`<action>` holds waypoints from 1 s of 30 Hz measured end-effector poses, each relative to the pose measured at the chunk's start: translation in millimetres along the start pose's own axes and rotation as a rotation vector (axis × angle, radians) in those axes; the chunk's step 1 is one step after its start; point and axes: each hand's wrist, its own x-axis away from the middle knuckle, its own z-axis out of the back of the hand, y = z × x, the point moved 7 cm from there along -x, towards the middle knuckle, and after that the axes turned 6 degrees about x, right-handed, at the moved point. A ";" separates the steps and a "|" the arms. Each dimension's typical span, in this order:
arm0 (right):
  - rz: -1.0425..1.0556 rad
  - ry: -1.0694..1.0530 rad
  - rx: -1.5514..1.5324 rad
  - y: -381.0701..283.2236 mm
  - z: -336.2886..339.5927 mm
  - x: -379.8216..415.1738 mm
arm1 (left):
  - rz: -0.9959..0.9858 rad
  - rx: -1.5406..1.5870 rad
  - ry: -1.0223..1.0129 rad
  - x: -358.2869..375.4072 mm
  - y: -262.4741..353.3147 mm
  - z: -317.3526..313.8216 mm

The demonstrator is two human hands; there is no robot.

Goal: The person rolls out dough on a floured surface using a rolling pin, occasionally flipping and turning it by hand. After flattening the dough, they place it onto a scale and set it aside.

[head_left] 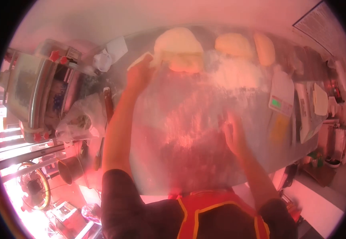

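Observation:
My left hand (141, 73) is at the far left of the worktop, closed on a pale, flat piece (139, 61) whose kind I cannot make out. Just to its right lies a big mound of dough (179, 42), its front part a cut-looking, yellower face. My right hand (233, 133) hovers over or rests on the right-centre of the metal table (157, 159); its fingers are stretched out and hold nothing visible. White flour (236, 73) is spread in front of two smaller dough pieces, a rounded one (232, 45) and a long one (264, 48).
On the right stand a white scale (281, 93) with a green display and pale trays (302, 111). At left are a metal-covered machine (27, 93), a clear plastic bag (81, 119) and a brown rod (108, 103). A fan (33, 185) stands at lower left.

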 end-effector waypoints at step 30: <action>0.298 -0.153 0.158 -26.6 -104.6 64.6 | -0.055 -0.358 -0.098 291.9 88.2 -170.8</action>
